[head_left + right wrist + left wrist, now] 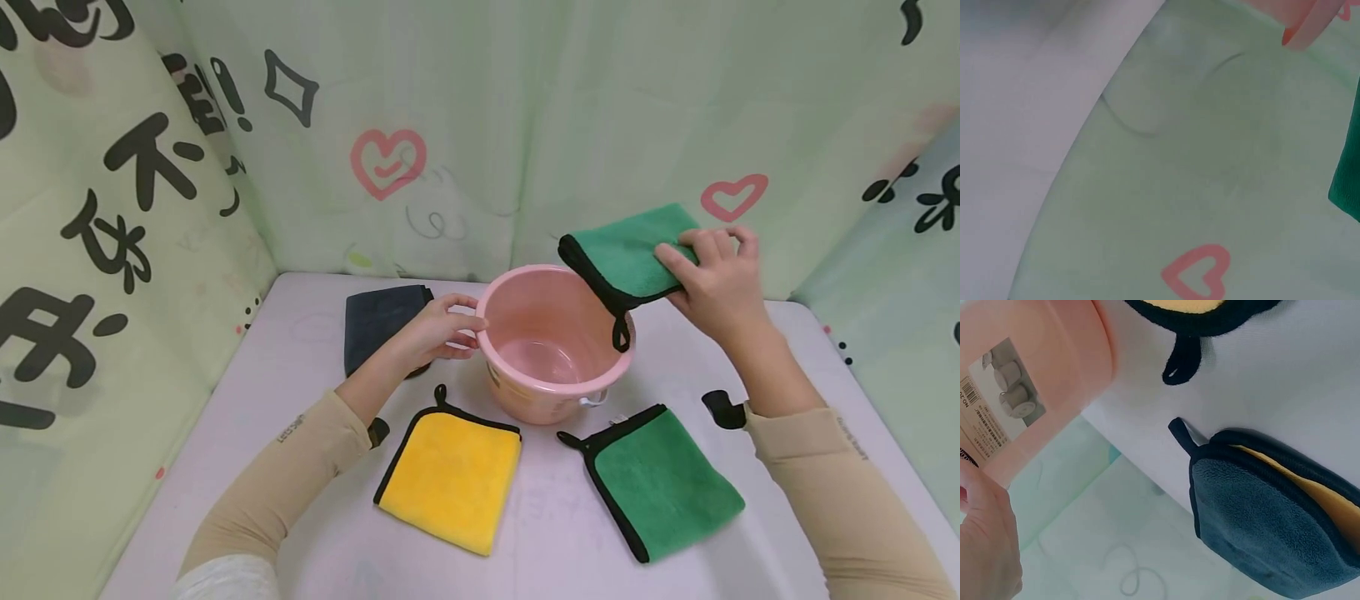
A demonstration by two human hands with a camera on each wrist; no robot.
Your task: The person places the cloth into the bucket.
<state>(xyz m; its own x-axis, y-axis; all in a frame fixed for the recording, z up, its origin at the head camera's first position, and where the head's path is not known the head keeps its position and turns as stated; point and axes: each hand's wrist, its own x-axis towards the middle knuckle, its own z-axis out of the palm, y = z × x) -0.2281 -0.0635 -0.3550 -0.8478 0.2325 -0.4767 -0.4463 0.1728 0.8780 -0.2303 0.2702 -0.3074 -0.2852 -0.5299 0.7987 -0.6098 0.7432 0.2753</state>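
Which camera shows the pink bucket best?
The head view: the pink bucket appears nearly whole, inside included. The left wrist view shows part of its labelled side; the right wrist view, just a piece at the top edge.

The left sleeve [277, 483] is beige and close-fitting, with a wide cuff and small dark lettering, too small to read surely, near its end. Pale grey-white cloth [228, 579] shows above it. The right sleeve [840, 492] is also beige, with similar faint print along its outer side. A black piece [378, 432] sits at the left wrist; another, blocky and rounded [724, 410], at the right. The left grip [438, 329] and right grip [716, 279] are bare.
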